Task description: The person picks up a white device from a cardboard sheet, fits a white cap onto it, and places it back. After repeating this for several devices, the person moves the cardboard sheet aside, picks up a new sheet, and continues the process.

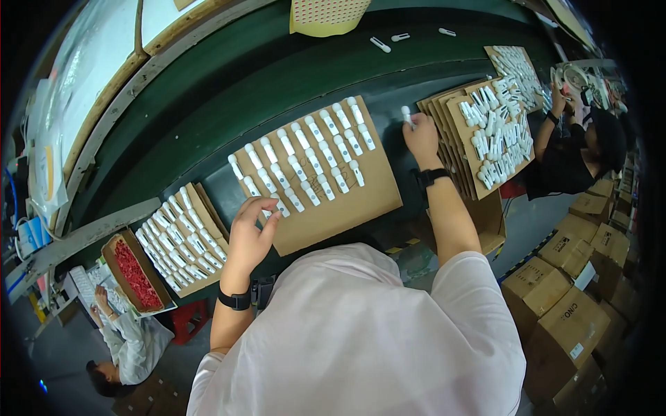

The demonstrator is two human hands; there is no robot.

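The slim white device you hold stands clear of the cardboard sheet, beyond its right edge, its rounded head directed away from you. On the sheet, similar white pieces lie in three slanting rows, heads likewise away.

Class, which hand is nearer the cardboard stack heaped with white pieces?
Right: the right hand is just left of the cardboard stack. The left hand is much farther left, at the middle board.

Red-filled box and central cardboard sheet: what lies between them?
In the head view, another cardboard sheet bearing rows of white pieces, then dark tabletop.
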